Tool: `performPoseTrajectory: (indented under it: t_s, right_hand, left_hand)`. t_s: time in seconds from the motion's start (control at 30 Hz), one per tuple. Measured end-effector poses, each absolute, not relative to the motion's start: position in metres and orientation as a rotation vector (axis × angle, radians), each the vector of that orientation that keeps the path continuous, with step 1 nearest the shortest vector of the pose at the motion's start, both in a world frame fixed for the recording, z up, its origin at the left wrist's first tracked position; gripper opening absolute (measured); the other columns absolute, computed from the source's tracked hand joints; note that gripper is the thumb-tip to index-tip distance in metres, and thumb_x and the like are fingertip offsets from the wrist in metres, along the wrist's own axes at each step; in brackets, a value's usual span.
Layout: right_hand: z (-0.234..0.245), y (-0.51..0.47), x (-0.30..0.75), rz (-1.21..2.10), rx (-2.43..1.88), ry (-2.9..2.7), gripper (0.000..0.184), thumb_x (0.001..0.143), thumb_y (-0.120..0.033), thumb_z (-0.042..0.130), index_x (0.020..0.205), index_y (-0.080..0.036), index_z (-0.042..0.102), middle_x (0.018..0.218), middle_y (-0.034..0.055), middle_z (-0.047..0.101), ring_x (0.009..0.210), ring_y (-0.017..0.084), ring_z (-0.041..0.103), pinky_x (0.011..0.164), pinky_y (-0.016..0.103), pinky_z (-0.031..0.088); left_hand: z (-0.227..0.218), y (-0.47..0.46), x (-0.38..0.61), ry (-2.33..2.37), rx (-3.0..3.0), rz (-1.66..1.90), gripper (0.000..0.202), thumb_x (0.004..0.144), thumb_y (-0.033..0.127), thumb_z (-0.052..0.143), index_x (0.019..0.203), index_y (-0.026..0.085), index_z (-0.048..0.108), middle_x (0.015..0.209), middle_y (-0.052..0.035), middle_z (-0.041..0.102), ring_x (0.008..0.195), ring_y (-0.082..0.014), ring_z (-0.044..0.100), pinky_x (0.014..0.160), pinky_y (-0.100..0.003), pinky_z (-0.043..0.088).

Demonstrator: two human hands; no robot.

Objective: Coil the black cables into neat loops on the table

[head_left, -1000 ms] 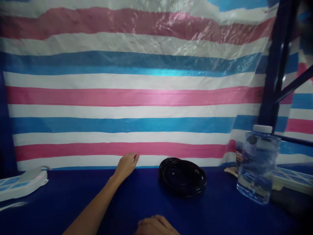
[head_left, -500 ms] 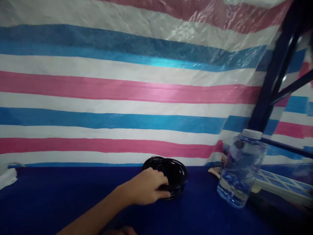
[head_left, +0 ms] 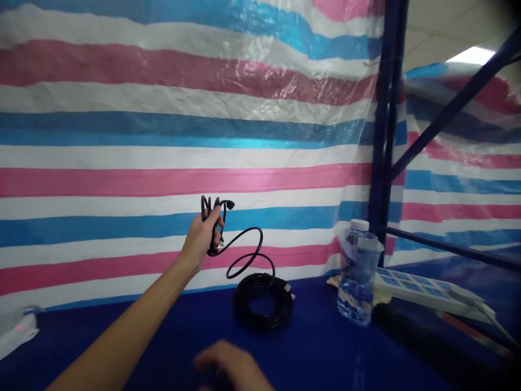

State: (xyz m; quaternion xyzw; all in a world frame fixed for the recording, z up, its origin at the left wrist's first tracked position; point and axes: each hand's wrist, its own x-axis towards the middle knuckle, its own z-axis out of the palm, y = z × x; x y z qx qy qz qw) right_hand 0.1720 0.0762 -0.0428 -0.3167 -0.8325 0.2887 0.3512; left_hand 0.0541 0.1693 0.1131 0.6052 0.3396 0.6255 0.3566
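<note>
above the coil (head_left: 262, 303), left hand (head_left: 201, 239) grips black cable (head_left: 244, 252).

right hand (head_left: 230, 370) blurred, cropped below, white device (head_left: 17, 332) cropped at left

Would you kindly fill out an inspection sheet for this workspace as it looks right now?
Surface: blue tabletop, smooth, slightly glossy.
Job's things: black cable, mostly coiled flat on the tabletop, one end lifted.
Clutter: clear water bottle with a white cap, upright to the right of the coil; white power strip beyond it; white device with a red light at the left edge.
Grippers: left hand raised, closed around the cable's end loops; right hand low at the bottom edge, blurred, grip unclear.
Cables: a loose loop runs from the left hand down to the coil.
Surroundings: striped tarpaulin in pink, white and blue; blue metal post on the right.
</note>
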Motion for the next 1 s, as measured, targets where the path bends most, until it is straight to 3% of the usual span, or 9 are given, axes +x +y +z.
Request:
performPoseTrajectory:
  t_s: [0.1, 0.23, 0.33, 0.43, 0.53, 0.67, 0.87, 1.0]
  right_hand:
    - [-0.018, 0.065, 0.184, 1.000, -0.977, -1.476, 0.048, 0.081, -0.044, 0.053, 0.118, -0.016, 0.041, 0.105, 0.0111, 0.055, 0.079, 0.015, 0.059, 0.061, 0.024, 0.046]
    - [0.008, 0.050, 0.192, 1.226, -0.872, -1.217, 0.058, 0.076, -0.048, 0.060, 0.123, -0.021, 0.037, 0.119, 0.0101, 0.048, 0.086, 0.016, 0.060, 0.059, 0.024, 0.047]
    - [0.004, 0.049, 0.194, 1.334, -0.877, -1.214, 0.051, 0.077, -0.044, 0.061, 0.117, -0.019, 0.041, 0.097, 0.0050, 0.056, 0.065, 0.011, 0.060, 0.050, 0.022, 0.045]
    - [-0.010, 0.053, 0.195, 1.413, -0.953, -1.494, 0.039, 0.081, -0.050, 0.053, 0.093, -0.013, 0.049, 0.066, -0.0025, 0.051, 0.041, 0.006, 0.050, 0.038, 0.018, 0.036]
    - [-0.022, 0.050, 0.191, 1.451, -0.945, -1.624, 0.039, 0.080, -0.050, 0.054, 0.083, -0.011, 0.051, 0.064, -0.0023, 0.052, 0.038, 0.005, 0.050, 0.035, 0.016, 0.033]
    - [-0.024, 0.044, 0.185, 1.493, -0.862, -1.367, 0.035, 0.078, -0.046, 0.056, 0.085, -0.012, 0.050, 0.069, -0.0013, 0.057, 0.038, 0.005, 0.051, 0.036, 0.017, 0.036]
    - [-0.011, 0.063, 0.218, 1.273, -1.059, -1.237, 0.031, 0.087, -0.041, 0.046, 0.085, -0.011, 0.053, 0.066, 0.0028, 0.061, 0.032, 0.007, 0.046, 0.032, 0.019, 0.031]
    - [-0.008, 0.082, 0.245, 1.158, -1.056, -1.110, 0.025, 0.089, -0.035, 0.041, 0.085, -0.013, 0.053, 0.063, 0.0011, 0.061, 0.030, 0.006, 0.043, 0.032, 0.019, 0.028]
  left_hand:
    - [0.096, 0.135, 0.040, 0.790, 1.427, 1.653, 0.038, 0.083, 0.051, 0.047, 0.068, 0.016, 0.049, 0.045, 0.0048, 0.044, 0.034, -0.0053, 0.035, 0.039, -0.019, 0.028]
    - [0.054, 0.087, 0.030, 0.785, 1.484, 1.389, 0.037, 0.083, 0.049, 0.050, 0.072, 0.014, 0.054, 0.058, -0.0001, 0.055, 0.048, -0.0078, 0.050, 0.049, -0.020, 0.036]
    - [0.026, 0.058, 0.022, 0.718, 1.665, 0.828, 0.029, 0.076, 0.041, 0.065, 0.077, 0.014, 0.055, 0.068, -0.0008, 0.058, 0.060, -0.0094, 0.054, 0.060, -0.021, 0.040]
    - [0.011, 0.049, 0.012, 0.761, 1.642, 0.680, 0.032, 0.076, 0.044, 0.062, 0.078, 0.015, 0.051, 0.065, 0.0003, 0.056, 0.055, -0.0097, 0.053, 0.055, -0.022, 0.039]
    - [0.004, 0.052, 0.004, 0.887, 1.710, 0.744, 0.035, 0.078, 0.048, 0.058, 0.076, 0.014, 0.051, 0.062, -0.0002, 0.056, 0.053, -0.0107, 0.054, 0.052, -0.022, 0.038]
    - [0.001, 0.051, -0.004, 0.927, 1.598, 0.996, 0.034, 0.079, 0.048, 0.056, 0.078, 0.014, 0.051, 0.061, 0.0013, 0.055, 0.052, -0.0104, 0.055, 0.054, -0.023, 0.040]
    - [0.025, 0.045, -0.032, 0.900, 1.290, 1.431, 0.029, 0.082, 0.043, 0.054, 0.082, 0.014, 0.052, 0.048, 0.0089, 0.033, 0.033, -0.0017, 0.029, 0.038, -0.016, 0.024]
    - [0.041, 0.051, -0.062, 0.814, 1.191, 1.712, 0.021, 0.084, 0.033, 0.052, 0.077, 0.013, 0.055, 0.044, 0.0092, 0.026, 0.031, -0.0010, 0.021, 0.035, -0.015, 0.018]
